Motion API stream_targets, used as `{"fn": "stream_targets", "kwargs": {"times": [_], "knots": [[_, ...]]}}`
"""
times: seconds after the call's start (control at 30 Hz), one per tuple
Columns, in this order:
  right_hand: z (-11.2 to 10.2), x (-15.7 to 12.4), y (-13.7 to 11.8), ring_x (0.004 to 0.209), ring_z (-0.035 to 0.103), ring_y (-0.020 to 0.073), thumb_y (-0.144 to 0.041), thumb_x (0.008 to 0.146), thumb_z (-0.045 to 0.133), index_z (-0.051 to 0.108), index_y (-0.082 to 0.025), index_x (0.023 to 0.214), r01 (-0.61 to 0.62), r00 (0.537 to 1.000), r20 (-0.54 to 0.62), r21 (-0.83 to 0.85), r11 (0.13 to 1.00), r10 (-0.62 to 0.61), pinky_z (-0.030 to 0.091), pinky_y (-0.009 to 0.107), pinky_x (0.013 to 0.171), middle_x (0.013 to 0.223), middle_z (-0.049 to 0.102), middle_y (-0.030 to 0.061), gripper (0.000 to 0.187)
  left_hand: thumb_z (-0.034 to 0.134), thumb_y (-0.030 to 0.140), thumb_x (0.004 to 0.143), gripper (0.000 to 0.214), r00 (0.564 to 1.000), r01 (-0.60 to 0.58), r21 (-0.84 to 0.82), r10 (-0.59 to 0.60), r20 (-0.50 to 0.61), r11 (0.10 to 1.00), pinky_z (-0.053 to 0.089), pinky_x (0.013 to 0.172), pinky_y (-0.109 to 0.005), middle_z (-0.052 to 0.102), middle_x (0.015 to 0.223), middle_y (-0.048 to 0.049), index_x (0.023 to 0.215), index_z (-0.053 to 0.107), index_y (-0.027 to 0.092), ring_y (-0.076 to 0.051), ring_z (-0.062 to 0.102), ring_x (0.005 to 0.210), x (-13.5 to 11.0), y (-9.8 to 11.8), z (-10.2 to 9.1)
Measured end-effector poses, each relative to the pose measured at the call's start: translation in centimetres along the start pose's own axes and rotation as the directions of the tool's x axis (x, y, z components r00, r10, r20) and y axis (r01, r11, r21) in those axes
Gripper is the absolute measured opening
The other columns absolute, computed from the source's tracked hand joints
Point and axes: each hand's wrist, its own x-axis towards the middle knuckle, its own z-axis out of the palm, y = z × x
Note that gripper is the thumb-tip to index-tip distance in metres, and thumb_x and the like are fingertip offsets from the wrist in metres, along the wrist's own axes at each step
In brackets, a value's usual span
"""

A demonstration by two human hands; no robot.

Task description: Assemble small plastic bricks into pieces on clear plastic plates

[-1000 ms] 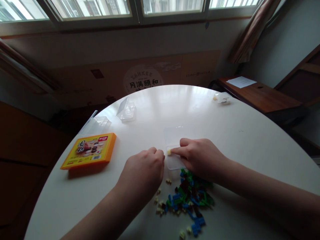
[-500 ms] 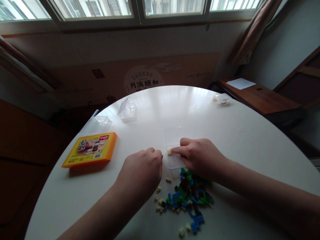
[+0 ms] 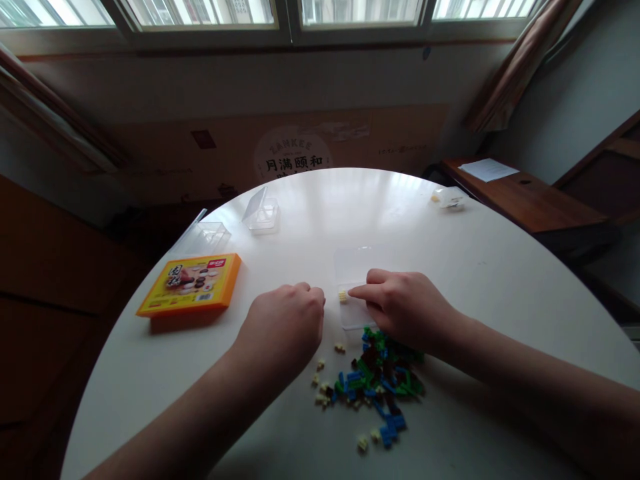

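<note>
My right hand point(image 3: 405, 307) rests on a small clear plastic box point(image 3: 350, 277) in the middle of the round white table point(image 3: 500, 267). Its forefinger points at a tiny cream brick point(image 3: 343, 295) at the box's left edge; finger and thumb look pinched beside it. My left hand point(image 3: 285, 330) is curled into a loose fist just left of the box, knuckles up, and what it holds, if anything, is hidden. A heap of small blue, green, brown and cream bricks point(image 3: 375, 387) lies in front of both hands.
An orange flat box point(image 3: 193, 283) lies at the left. Two open clear cases point(image 3: 263, 212) point(image 3: 210, 235) stand behind it. Another small clear case point(image 3: 449, 197) sits at the far right edge. A wooden side table with a paper sheet point(image 3: 487, 169) stands beyond.
The view has shifted slightly, so everything sits a little higher and to the right. My hands stay in nearly the same pose by the clear box.
</note>
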Motion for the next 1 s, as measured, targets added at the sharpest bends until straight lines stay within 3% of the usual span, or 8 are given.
{"fn": "stream_targets", "kwargs": {"times": [0.2, 0.4, 0.57, 0.73, 0.8, 1.0], "knots": [[0.0, -0.3, 0.1, 0.073, 0.055, 0.0138, -0.02, 0.087, 0.051, 0.072, -0.029, 0.107, 0.032, 0.998, -0.056, 0.019, 0.999, -0.031, 0.027, 0.027, 0.058, 0.084, 0.065, 0.0014, 0.031, 0.043, 0.021, 0.093, 0.028, 0.991, -0.123, 0.023, 0.124, -0.051, 0.992, 0.041, 0.054, -0.028, 0.064, 0.076, -0.0059, 0.077, 0.066, 0.018, -0.02, 0.061, 0.065, -0.4, -0.8, 0.1], [-0.1, -0.7, 0.6, 0.076, 0.058, 0.0146, -0.016, 0.085, 0.051, 0.073, -0.026, 0.106, 0.07, 0.982, -0.179, 0.015, 0.997, -0.066, 0.035, 0.027, 0.063, 0.086, 0.067, 0.0022, 0.032, 0.048, 0.021, 0.092, 0.025, 0.925, -0.375, 0.029, 0.376, -0.053, 0.927, 0.039, 0.055, -0.027, 0.064, 0.075, -0.0029, 0.074, 0.065, 0.019, -0.018, 0.06, 0.066, -0.3, -1.8, -0.1], [-1.2, -1.3, 1.2, 0.075, 0.059, 0.015, -0.015, 0.085, 0.052, 0.074, -0.022, 0.102, 0.134, 0.922, -0.367, 0.008, 0.991, -0.122, 0.04, 0.027, 0.065, 0.086, 0.068, 0.0031, 0.029, 0.056, 0.024, 0.088, 0.015, 0.873, -0.488, -0.081, 0.484, -0.064, 0.869, 0.042, 0.063, -0.027, 0.067, 0.081, 0.0011, 0.08, 0.068, 0.022, -0.015, 0.062, 0.071, -0.1, -2.3, -0.1], [-2.2, -1.7, 1.1, 0.065, 0.057, 0.0134, -0.012, 0.082, 0.055, 0.074, -0.019, 0.094, 0.23, 0.826, -0.528, -0.003, 0.973, -0.197, 0.042, 0.026, 0.059, 0.076, 0.067, 0.0022, 0.024, 0.059, 0.02, 0.085, 0.014, 0.828, -0.561, -0.134, 0.549, -0.114, 0.817, 0.041, 0.062, -0.026, 0.068, 0.079, 0.0018, 0.076, 0.07, 0.023, -0.013, 0.062, 0.068, -0.1, -2.2, 0.5], [-2.4, -1.8, 0.8, 0.062, 0.057, 0.0132, -0.011, 0.081, 0.056, 0.074, -0.017, 0.092, 0.268, 0.799, -0.554, -0.023, 0.963, -0.235, 0.041, 0.026, 0.057, 0.073, 0.067, 0.002, 0.023, 0.059, 0.018, 0.084, 0.014, 0.819, -0.574, -0.152, 0.559, -0.13, 0.805, 0.041, 0.061, -0.025, 0.068, 0.079, 0.002, 0.075, 0.069, 0.023, -0.013, 0.061, 0.066, -0.2, -2.1, 0.6], [-3.0, -2.2, -0.1, 0.059, 0.056, 0.0126, -0.011, 0.081, 0.056, 0.074, -0.017, 0.09, 0.32, 0.781, -0.555, -0.036, 0.947, -0.285, 0.04, 0.025, 0.053, 0.07, 0.065, 0.0023, 0.021, 0.061, 0.015, 0.08, 0.013, 0.817, -0.576, -0.172, 0.566, -0.105, 0.799, 0.039, 0.059, -0.024, 0.066, 0.076, 0.0026, 0.074, 0.069, 0.023, -0.012, 0.058, 0.062, -0.4, -1.6, 0.6]]}}
